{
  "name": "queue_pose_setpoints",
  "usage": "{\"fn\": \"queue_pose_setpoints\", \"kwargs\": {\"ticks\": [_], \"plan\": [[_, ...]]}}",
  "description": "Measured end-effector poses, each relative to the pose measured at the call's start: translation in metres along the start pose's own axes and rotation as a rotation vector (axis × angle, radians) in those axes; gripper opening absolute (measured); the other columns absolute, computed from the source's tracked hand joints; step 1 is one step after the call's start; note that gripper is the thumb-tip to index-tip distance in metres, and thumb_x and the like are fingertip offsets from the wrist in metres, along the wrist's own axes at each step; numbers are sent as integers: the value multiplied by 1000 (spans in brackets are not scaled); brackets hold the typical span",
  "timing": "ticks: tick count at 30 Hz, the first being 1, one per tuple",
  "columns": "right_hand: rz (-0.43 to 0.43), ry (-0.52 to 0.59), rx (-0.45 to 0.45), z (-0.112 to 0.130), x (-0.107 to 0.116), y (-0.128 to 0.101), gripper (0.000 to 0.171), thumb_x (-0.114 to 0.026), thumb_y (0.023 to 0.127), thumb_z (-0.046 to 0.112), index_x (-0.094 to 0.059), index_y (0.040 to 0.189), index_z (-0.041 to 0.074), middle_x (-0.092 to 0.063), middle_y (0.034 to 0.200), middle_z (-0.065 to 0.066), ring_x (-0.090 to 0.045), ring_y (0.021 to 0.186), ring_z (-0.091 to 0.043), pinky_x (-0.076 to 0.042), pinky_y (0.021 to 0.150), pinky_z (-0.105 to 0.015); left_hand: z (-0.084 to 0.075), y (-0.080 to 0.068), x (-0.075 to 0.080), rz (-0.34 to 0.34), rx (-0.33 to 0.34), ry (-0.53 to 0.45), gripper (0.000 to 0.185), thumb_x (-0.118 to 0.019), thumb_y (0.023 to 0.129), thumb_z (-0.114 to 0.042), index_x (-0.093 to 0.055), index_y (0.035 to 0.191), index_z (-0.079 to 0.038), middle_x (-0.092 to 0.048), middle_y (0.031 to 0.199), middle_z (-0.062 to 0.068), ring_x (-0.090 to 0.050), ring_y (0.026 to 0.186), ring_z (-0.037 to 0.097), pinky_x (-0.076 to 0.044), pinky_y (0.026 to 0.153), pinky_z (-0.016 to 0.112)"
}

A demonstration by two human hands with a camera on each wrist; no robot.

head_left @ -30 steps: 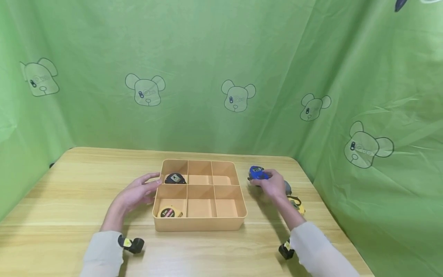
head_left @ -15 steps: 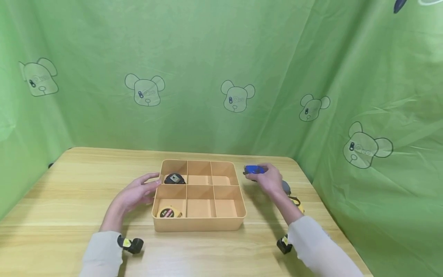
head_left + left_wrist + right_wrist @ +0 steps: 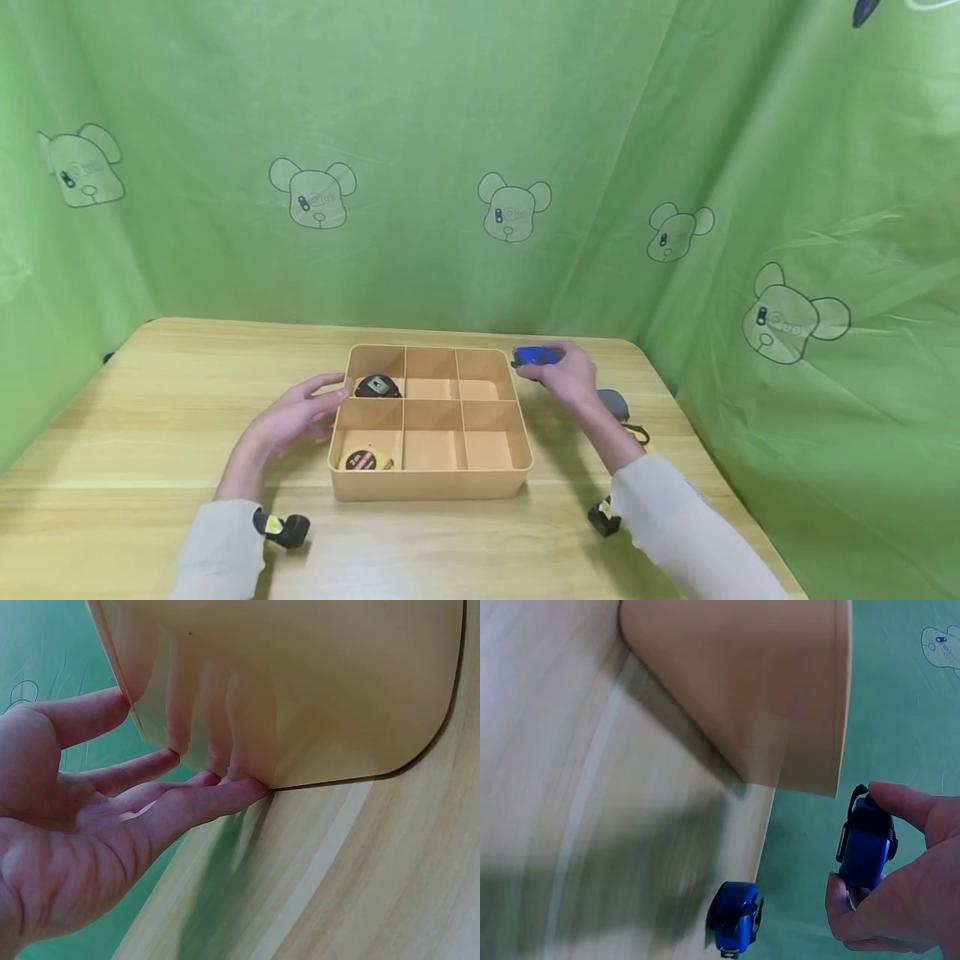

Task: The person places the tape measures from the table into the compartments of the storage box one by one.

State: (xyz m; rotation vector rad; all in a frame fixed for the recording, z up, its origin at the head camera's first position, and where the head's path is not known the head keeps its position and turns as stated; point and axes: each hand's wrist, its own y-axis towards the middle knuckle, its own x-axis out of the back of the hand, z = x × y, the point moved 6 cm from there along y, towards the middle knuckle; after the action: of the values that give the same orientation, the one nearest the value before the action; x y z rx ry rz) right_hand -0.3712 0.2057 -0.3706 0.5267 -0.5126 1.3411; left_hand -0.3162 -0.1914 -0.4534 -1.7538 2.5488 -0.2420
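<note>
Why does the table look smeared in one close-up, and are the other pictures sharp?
Right wrist view: the wooden table streaks with motion blur, though the blue tape measure in the right hand stays fairly crisp. Left wrist view: sharp, with the left hand mirrored in the glossy tray wall. Head view: even, soft light and faint shadows.

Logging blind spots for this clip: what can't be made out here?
- Head view: right hand covers most of the blue tape measure.
- Head view: the forearm hides part of the yellow tape measure; label unreadable.
- Left wrist view: the organizer tray shows only its outer wall.
</note>
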Motion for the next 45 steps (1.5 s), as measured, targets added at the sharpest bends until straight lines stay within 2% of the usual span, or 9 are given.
{"fn": "queue_pose_setpoints", "kwargs": {"ticks": [9, 20, 34, 45], "plan": [[28, 12, 36, 20, -15, -1, 72, -89, 76, 24, -58, 135, -3, -62, 134, -25, -61, 123, -43, -56, 103, -48, 1, 0, 0, 4, -3, 8, 77, -53, 105, -38, -13, 162, -5, -35, 158, 30, -32, 148, 48, -31, 120, 61], [39, -39, 37, 40, -30, -3, 74, -90, 75, 32, -58, 136, 4, -64, 134, -21, -62, 123, -41, -55, 101, -50, 0, 1, 0, 9, 1, -1, 72, -49, 107, -30, -11, 162, -3, -33, 159, 31, -31, 148, 49, -32, 120, 61], [67, 30, 52, 62, -53, -7, 71, -92, 73, 20, -59, 133, 2, -65, 127, -21, -65, 113, -37, -61, 93, -42, 0, 2, 0, 16, -2, -5, 76, -52, 106, -35, -11, 162, -4, -33, 159, 30, -30, 149, 48, -33, 119, 60], [112, 95, 71, 76, -70, -11, 71, -91, 73, 16, -58, 133, -1, -63, 128, -24, -67, 115, -38, -63, 90, -38, -1, 2, -2, 20, -7, -6, 73, -50, 107, -31, -11, 162, -4, -33, 159, 31, -30, 148, 49, -33, 119, 61]]}}
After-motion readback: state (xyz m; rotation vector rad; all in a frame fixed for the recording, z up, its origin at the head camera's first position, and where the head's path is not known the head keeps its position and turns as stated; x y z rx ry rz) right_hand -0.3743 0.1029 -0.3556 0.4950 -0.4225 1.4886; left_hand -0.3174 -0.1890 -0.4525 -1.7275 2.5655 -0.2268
